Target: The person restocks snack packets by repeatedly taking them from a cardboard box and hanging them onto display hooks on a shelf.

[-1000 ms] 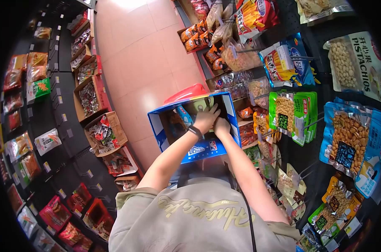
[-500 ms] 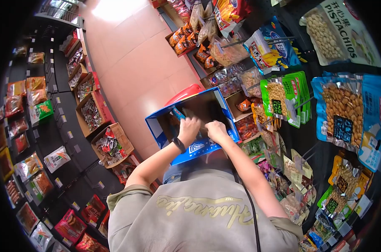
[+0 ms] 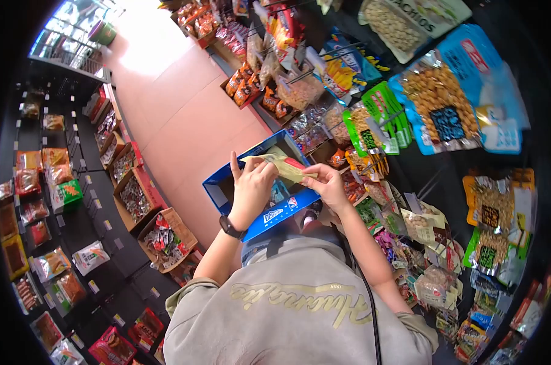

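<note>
A pale yellow packet (image 3: 283, 168) with a red patch is stretched between my two hands, above the blue cardboard box (image 3: 269, 224). My left hand (image 3: 253, 184) is closed on the packet's left part, with one finger sticking up. My right hand (image 3: 328, 185) pinches its right end between thumb and fingers. Inside the open box, below the packet, something light blue (image 3: 280, 192) shows in part. My hands and the packet hide much of the box's inside.
Hanging snack bags line the right rack, including a large blue nut bag (image 3: 449, 115) and green bags (image 3: 382, 125). Cartons of small packets (image 3: 166, 240) and a black shelf (image 3: 123, 267) with bagged food stand left. A pink tiled floor (image 3: 184, 103) runs ahead.
Both hands have come up out of the box, and the pale yellow packet now shows between them. The view has turned a little, and the red object behind the box is no longer seen.
</note>
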The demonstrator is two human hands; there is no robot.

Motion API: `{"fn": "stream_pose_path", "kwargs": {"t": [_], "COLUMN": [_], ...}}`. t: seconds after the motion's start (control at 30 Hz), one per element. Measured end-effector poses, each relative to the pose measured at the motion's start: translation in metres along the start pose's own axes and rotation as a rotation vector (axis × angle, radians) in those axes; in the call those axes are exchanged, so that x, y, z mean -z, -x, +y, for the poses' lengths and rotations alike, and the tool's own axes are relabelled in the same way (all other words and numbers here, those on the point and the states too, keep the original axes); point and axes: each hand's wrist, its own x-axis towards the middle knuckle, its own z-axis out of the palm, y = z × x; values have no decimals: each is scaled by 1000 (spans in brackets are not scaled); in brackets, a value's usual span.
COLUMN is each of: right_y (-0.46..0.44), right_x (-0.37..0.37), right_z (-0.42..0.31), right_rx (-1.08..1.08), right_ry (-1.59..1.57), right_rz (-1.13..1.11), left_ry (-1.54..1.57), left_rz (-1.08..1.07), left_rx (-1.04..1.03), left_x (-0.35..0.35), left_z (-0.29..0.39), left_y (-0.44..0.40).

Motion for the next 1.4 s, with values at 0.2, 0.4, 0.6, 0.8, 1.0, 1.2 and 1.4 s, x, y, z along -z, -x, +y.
{"fn": "stream_pose_path", "kwargs": {"t": [0.2, 0.4, 0.6, 0.8, 1.0, 1.2, 1.4], "right_y": [38, 90, 146, 190, 211, 203, 186], "right_x": [20, 31, 51, 92, 143, 196, 220], "right_z": [-47, -69, -74, -37, 22, 76, 63], "right_rx": [179, 112, 240, 236, 203, 154, 271], "right_ry": [-91, -16, 36, 31, 186, 79, 247], "right_rz": [51, 109, 313, 483, 651, 828, 933], "left_ry": [63, 128, 128, 254, 1242, 1239, 1466], "left_rz": [76, -16, -66, -110, -651, -653, -621], "left_rx": [-186, -351, -506, -528, 90, 2, 295], "left_x": [55, 86, 81, 21, -114, -203, -206], "left_z": [58, 115, 164, 180, 172, 186, 217], "left_y": [-26, -33, -33, -34, -19, -14, -38]}}
